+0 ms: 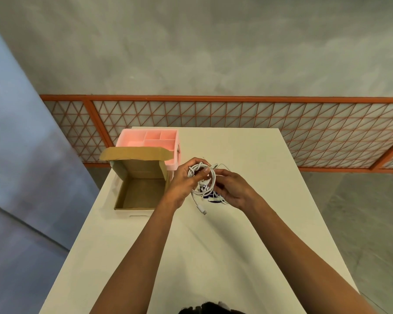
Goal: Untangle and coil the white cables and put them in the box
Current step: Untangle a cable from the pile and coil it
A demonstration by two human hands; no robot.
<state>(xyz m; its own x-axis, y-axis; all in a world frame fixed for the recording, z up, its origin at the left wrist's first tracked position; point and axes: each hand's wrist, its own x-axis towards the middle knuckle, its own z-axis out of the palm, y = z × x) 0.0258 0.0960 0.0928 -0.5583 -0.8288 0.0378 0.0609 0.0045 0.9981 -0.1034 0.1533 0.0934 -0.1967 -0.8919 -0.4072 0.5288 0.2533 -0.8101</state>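
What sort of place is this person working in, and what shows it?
Probably a plain indoor workspace or studio: a white table stands before a grey wall and an orange lattice screen, with a cardboard box and pink organiser set out.

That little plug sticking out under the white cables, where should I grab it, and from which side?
Pinch the plug by its short stiff body, coming in from the near side. It pokes out free below the white cables with nothing around it. The left hand and right hand already hold the loops above, so that side is probably crowded.
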